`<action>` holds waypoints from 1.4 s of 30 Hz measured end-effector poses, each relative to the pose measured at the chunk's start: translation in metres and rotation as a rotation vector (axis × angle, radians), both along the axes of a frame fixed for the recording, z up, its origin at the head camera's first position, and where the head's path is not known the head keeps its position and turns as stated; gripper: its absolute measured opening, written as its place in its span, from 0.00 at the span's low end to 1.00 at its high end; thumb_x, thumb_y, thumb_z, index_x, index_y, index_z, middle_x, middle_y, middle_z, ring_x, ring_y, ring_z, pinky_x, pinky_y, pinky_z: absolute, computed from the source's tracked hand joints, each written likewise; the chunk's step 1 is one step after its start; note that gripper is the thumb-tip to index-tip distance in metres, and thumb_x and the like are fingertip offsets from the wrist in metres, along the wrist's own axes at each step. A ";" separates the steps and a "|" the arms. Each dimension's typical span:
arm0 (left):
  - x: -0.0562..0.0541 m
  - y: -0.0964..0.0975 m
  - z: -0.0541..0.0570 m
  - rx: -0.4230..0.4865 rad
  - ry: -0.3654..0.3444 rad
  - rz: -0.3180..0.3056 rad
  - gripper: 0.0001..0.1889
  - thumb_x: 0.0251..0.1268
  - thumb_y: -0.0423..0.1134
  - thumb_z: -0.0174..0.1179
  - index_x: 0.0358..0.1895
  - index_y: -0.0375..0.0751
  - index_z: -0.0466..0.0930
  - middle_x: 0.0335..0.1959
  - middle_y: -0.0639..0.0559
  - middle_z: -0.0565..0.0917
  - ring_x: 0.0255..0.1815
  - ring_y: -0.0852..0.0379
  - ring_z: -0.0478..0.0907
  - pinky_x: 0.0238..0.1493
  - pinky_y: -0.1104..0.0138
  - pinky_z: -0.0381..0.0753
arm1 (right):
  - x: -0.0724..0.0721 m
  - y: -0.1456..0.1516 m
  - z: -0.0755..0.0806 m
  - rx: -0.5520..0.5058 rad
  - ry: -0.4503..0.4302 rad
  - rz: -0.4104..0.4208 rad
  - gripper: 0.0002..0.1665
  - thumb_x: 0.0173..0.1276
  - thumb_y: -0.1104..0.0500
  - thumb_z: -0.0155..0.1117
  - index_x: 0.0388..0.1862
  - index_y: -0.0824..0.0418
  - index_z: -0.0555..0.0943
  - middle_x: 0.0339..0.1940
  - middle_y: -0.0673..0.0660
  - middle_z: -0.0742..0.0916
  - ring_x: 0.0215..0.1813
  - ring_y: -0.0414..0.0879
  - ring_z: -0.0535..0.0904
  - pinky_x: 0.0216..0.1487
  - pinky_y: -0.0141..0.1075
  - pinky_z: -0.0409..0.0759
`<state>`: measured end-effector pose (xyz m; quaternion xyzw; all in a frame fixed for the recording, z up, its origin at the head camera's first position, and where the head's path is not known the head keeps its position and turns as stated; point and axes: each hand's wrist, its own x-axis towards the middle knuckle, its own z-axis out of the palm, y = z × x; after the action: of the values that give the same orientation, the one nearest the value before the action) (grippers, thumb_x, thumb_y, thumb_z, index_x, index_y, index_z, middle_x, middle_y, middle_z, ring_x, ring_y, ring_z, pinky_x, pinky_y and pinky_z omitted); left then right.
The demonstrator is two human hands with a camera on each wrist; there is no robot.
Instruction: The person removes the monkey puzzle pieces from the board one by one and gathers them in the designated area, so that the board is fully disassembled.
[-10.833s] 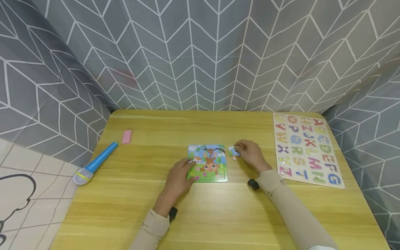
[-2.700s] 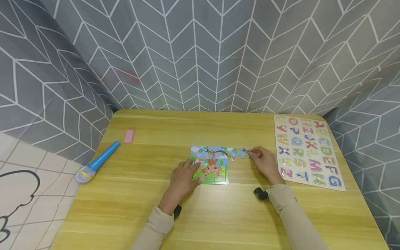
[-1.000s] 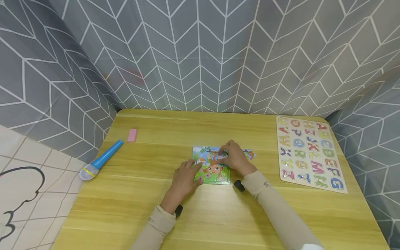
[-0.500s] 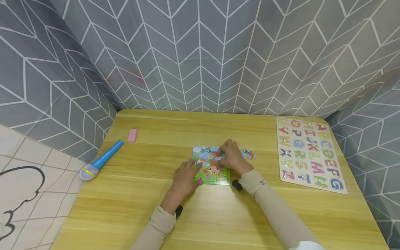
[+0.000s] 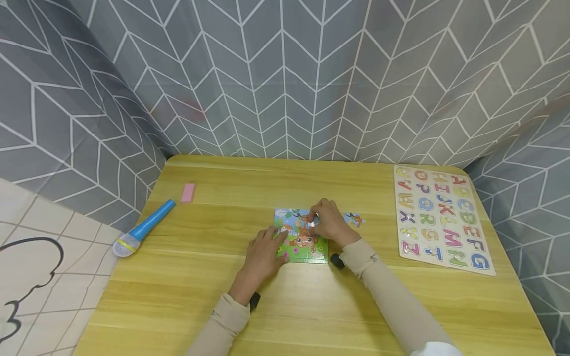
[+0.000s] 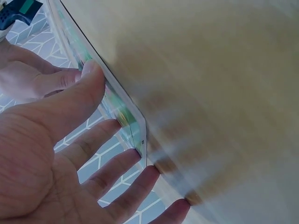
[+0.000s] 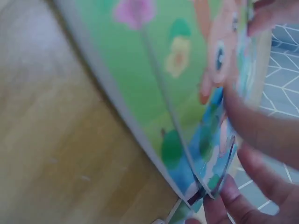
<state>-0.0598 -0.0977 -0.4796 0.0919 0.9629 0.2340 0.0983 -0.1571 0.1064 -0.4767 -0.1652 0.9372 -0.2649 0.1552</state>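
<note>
A square jigsaw puzzle (image 5: pixel 305 254) with a monkey picture lies in its tray mid-table. My left hand (image 5: pixel 262 252) rests along its left side, fingers spread; in the left wrist view the thumb (image 6: pixel 86 91) lies over the near edge and fingertips reach the rim and table. Over the upper right of the picture is my right hand (image 5: pixel 329 222). Its thumb and fingers pinch a puzzle piece (image 7: pixel 225 168), which stands tilted at the puzzle's corner in the right wrist view. More joined pieces (image 5: pixel 355 219) lie just right of the puzzle, partly hidden by this hand.
A wooden alphabet board (image 5: pixel 443 217) lies at the table's right side. On the left are a blue toy microphone (image 5: pixel 149 225) and a pink block (image 5: pixel 188 193). A grey patterned curtain (image 5: pixel 285 79) hangs behind the table's far edge.
Earlier, my right hand handled pieces on the table right of the puzzle. It has since moved left onto the puzzle's upper right, shifting only slightly in the last second. My left hand stays put.
</note>
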 end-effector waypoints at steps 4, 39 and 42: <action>0.000 -0.001 0.000 0.001 0.003 0.004 0.33 0.60 0.45 0.72 0.70 0.47 0.74 0.70 0.41 0.72 0.71 0.35 0.67 0.66 0.35 0.70 | -0.004 0.001 0.002 -0.018 -0.005 0.020 0.30 0.60 0.59 0.77 0.59 0.61 0.76 0.51 0.61 0.79 0.55 0.57 0.73 0.57 0.48 0.77; 0.001 -0.003 -0.001 0.012 0.029 -0.010 0.33 0.59 0.46 0.72 0.69 0.46 0.74 0.69 0.40 0.72 0.71 0.35 0.67 0.66 0.35 0.70 | 0.011 0.012 0.003 -0.168 -0.054 0.050 0.29 0.78 0.67 0.51 0.76 0.59 0.65 0.61 0.65 0.84 0.57 0.61 0.84 0.61 0.51 0.82; 0.002 -0.002 -0.001 0.016 0.031 -0.009 0.33 0.60 0.46 0.71 0.70 0.46 0.74 0.69 0.40 0.72 0.71 0.35 0.67 0.66 0.35 0.70 | 0.011 0.014 0.000 -0.209 -0.053 -0.013 0.31 0.78 0.64 0.53 0.77 0.61 0.61 0.55 0.69 0.86 0.37 0.52 0.85 0.44 0.42 0.81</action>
<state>-0.0580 -0.1001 -0.4805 0.1007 0.9620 0.2397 0.0837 -0.1460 0.1199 -0.4768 -0.1673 0.9011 -0.3666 0.1603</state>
